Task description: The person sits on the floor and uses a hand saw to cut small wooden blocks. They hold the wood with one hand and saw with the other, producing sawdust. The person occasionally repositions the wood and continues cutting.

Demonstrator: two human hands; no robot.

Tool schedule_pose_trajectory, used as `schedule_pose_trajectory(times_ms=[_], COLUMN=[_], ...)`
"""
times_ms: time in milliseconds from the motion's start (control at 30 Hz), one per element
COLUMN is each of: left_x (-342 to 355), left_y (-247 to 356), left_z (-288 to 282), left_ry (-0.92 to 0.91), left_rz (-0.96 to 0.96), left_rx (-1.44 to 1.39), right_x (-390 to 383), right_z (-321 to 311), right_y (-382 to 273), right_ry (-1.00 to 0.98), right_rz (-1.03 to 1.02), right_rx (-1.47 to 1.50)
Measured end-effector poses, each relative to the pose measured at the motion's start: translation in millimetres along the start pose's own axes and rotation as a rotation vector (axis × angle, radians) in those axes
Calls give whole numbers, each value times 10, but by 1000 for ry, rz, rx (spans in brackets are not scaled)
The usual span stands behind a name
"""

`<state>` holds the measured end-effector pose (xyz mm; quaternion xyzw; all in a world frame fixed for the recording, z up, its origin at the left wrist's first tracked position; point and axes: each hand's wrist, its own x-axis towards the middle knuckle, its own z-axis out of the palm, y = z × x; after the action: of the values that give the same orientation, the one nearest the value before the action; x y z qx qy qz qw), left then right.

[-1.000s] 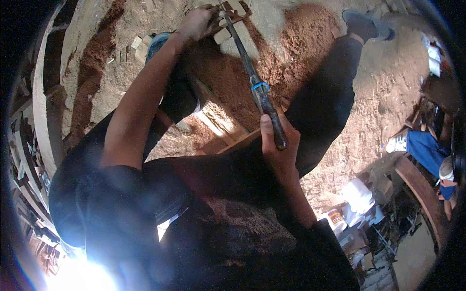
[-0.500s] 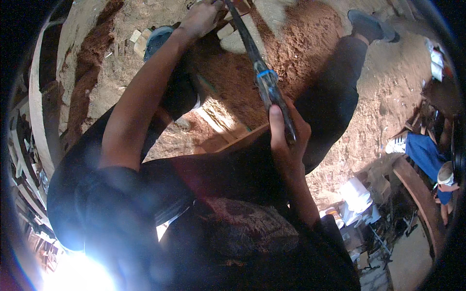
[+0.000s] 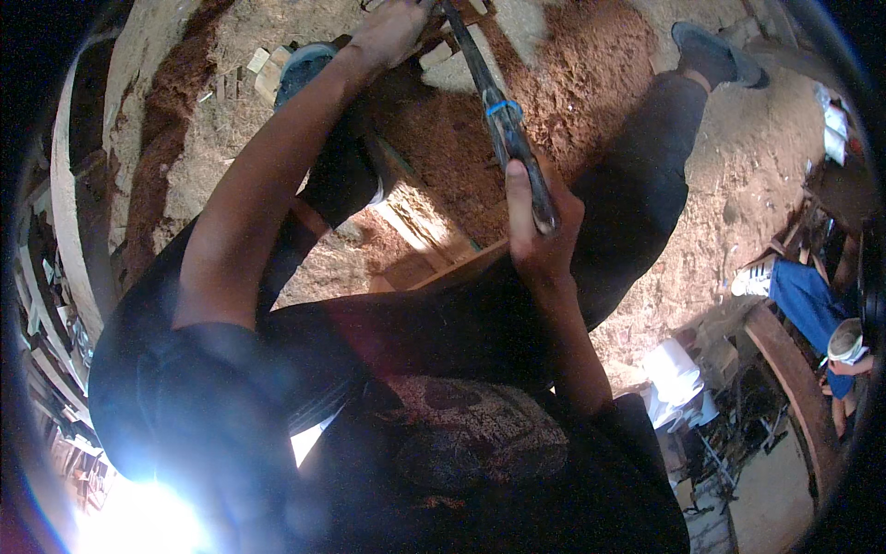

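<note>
My right hand (image 3: 544,217) is closed round the handle of a long, narrow, dark tool (image 3: 503,129) with a blue band; its thumb lies along the top. The tool slants away from me to the upper edge, where its far end is cut off. Beside that end is my left hand (image 3: 392,35), its fingers bent and partly out of view; what they hold cannot be made out. Pale wood pieces (image 3: 452,51) lie close to the tool's far part. Between my legs a wooden board (image 3: 461,266) slants, with another sunlit plank (image 3: 411,217) beyond it.
Brown sawdust (image 3: 581,83) covers the ground ahead. My sandaled foot (image 3: 706,51) is stretched out at the upper right. White containers (image 3: 672,369) and scraps lie at the lower right beside a curved wooden beam (image 3: 794,388). Another person's blue-clothed leg (image 3: 803,295) shows at the right edge.
My right hand has pushed the tool forward, away from me, and slightly left. My left hand has shifted only a little to the right.
</note>
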<state>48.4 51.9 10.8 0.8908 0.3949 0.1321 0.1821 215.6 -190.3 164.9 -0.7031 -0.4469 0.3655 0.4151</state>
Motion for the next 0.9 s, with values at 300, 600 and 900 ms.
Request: schedule_pose_trajectory(times_ms=[300, 600, 900], left_x=[34, 40, 112], left_y=[-83, -166, -190], left_z=[20, 0, 6], left_ry=[16, -5, -10], left_rz=[132, 72, 135], left_rx=[51, 46, 24], right_x=[-143, -169, -208], right_z=[37, -51, -133], right_y=[177, 128, 132], right_ry=[117, 53, -9], right_rz=[-192, -120, -11], right_rx=[-59, -89, -122])
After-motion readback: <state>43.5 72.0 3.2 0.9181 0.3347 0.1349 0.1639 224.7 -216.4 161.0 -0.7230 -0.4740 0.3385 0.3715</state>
